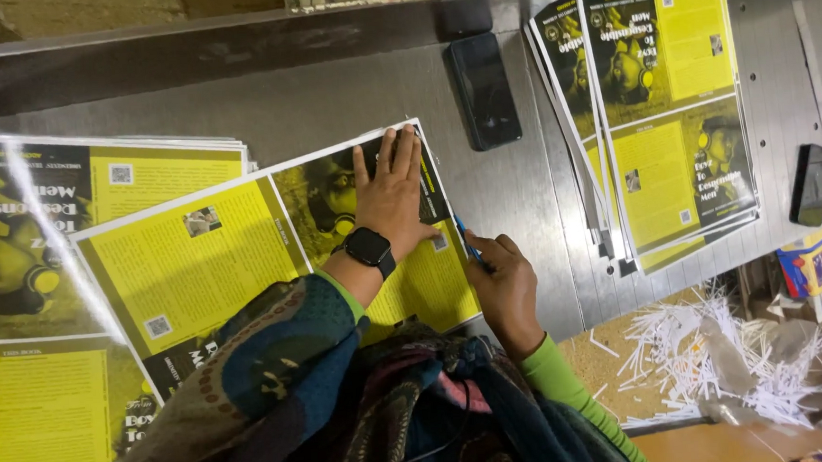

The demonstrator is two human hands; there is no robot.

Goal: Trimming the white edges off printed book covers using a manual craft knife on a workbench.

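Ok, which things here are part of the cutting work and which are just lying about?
In use:
left hand flat on printed sheet
right hand with blue cutter
sheet stacks

Lying about:
black phone
second phone
paper trimmings

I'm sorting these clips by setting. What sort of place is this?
Probably a print shop or bindery trimming bench. Stacks of yellow printed cover sheets lie on a metal table, the left hand presses one sheet flat, and white paper offcuts litter the floor.

Phone [484, 89] behind sheet [241, 251], between 2 stacks: left [68, 214], right [669, 101].
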